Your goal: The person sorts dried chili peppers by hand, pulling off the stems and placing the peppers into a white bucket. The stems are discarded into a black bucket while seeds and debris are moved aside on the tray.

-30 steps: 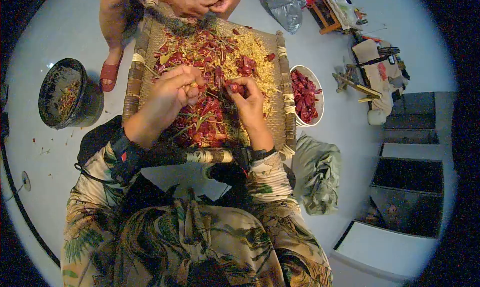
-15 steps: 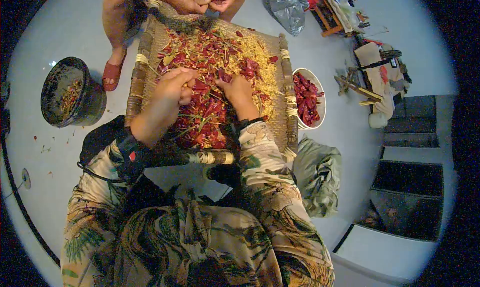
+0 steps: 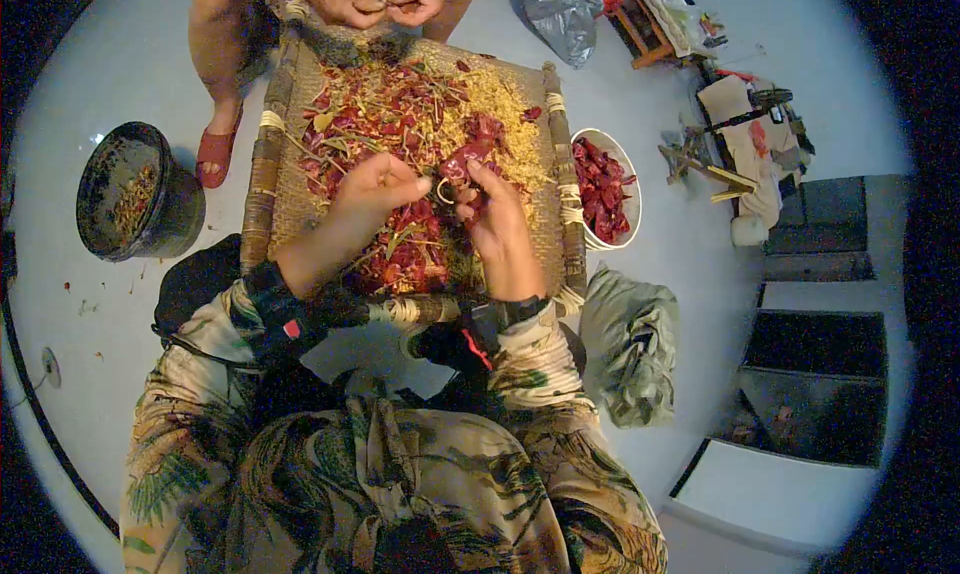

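Observation:
A dried red chili pepper point(image 3: 468, 162) with a pale curled stem is in my right hand point(image 3: 495, 214), thumb and fingers closed around it above the woven tray point(image 3: 264, 174). Close on its left, my left hand point(image 3: 378, 186) makes a pinch, fingertips near the stem; whatever lies between them is too small to name. Below both hands, broken red chilies point(image 3: 415, 274) and green-brown stems cover the tray's near and left part. Loose yellow seeds point(image 3: 505, 94) spread over its far right part.
Right of the tray stands a white bucket point(image 3: 637, 209) of red chilies; a black bucket point(image 3: 185, 214) with scraps is on the left. Across sits another person, hands point(image 3: 350, 2) together over the far edge. A greenish sack point(image 3: 630, 354) and grey plastic bag point(image 3: 565, 19) lie on the floor.
My right hand has lifted from the heap with the chili pepper and turned upward. My left hand has moved right and down, its fist loosening into a pinch beside the chili pepper.

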Motion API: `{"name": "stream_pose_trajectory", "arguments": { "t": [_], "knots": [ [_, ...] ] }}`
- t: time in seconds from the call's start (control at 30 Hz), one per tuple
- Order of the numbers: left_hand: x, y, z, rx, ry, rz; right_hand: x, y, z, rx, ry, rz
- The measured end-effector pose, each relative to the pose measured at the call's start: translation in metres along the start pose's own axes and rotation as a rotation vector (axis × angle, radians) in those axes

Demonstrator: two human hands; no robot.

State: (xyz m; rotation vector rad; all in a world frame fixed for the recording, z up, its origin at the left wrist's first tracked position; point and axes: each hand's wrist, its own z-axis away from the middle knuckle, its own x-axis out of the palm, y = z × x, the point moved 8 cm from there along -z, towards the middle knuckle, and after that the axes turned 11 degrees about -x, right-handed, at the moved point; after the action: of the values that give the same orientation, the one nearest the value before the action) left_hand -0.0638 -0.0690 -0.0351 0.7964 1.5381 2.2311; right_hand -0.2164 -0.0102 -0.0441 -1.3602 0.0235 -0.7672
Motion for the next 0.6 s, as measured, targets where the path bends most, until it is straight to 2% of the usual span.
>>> {"name": "stream_pose_trajectory", "arguments": {
  "t": [0.03, 0.13, 0.23, 0.33, 0.37, 0.43, 0.5, 0.6],
  "knots": [
    [0.006, 0.006, 0.007, -0.056, -0.032, -0.025, 0.005, -0.002, 0.007, -0.016, 0.002, -0.005],
    [0.013, -0.007, 0.0, 0.004, -0.105, -0.115, 0.009, 0.003, 0.018, -0.035, 0.019, 0.019],
    [0.009, -0.012, -0.003, 0.075, -0.06, -0.17, 0.012, 0.009, 0.022, -0.031, 0.001, 0.056],
    [0.001, -0.007, 0.0, 0.095, 0.034, -0.355, -0.009, 0.005, 0.018, -0.121, 0.065, 0.427],
    [0.001, 0.002, 0.004, 0.182, 0.052, -0.434, -0.016, -0.005, 0.015, -0.214, 0.084, 0.572],
    [0.005, 0.022, 0.013, 0.358, 0.087, -0.59, -0.017, -0.037, 0.02, -0.552, 0.108, 0.913],
    [0.007, 0.029, 0.017, 0.418, 0.11, -0.717, 0.006, -0.061, 0.035, -1.003, 0.022, 1.158],
    [0.014, 0.032, 0.025, 0.498, 0.104, -0.864, 0.045, -0.056, 0.048, -0.67, -0.281, 1.055]
  ]
}}
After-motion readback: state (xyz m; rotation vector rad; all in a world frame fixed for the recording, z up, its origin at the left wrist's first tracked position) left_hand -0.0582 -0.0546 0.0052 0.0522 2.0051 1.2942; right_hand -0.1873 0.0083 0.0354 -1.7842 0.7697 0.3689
